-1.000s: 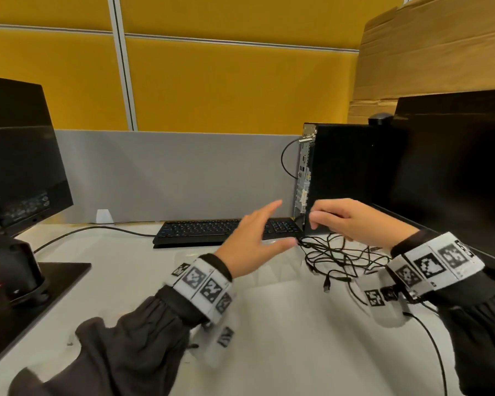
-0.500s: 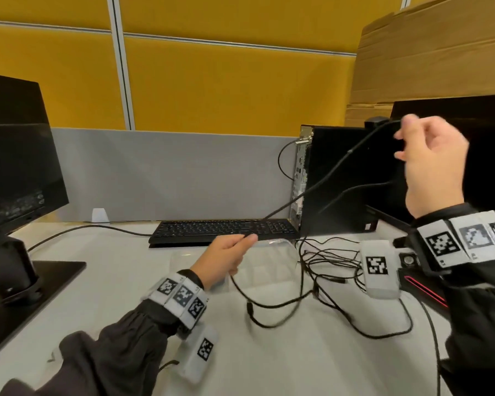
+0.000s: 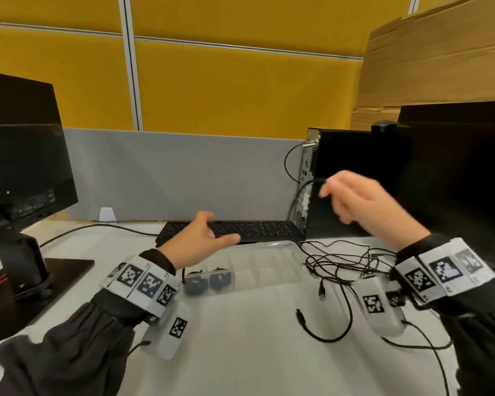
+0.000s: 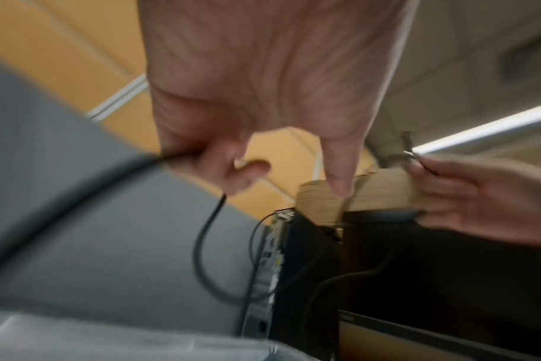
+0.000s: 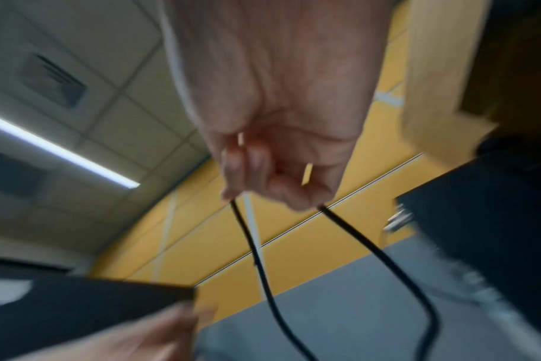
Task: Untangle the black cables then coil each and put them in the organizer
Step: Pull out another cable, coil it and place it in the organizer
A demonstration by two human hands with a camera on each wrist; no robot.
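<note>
The right hand (image 5: 278, 151) pinches a thin black cable (image 5: 386, 259) with curled fingers, a loop hanging from either side of the grip. The left hand (image 4: 263, 97) curls its thumb and fingers round another stretch of the cable, index finger pointing free. Both hands are raised above the desk, right hand in front of the black computer tower (image 3: 352, 181), left hand over the near edge of the keyboard (image 3: 255, 228).

To coil well, the judgement is to keep the slack even, lay each loop the same width into one hand, and draw gently so the free end does not snag the pile.

The remaining cables (image 3: 343, 261) lie as a loose dark tangle on the white desk (image 3: 255, 338), just right of the clear organizer (image 3: 269, 270). Its leftmost compartments already hold two dark bundles (image 3: 207, 281); the others look empty. A loose plug end (image 3: 299, 314) rests nearer the viewer.
</note>
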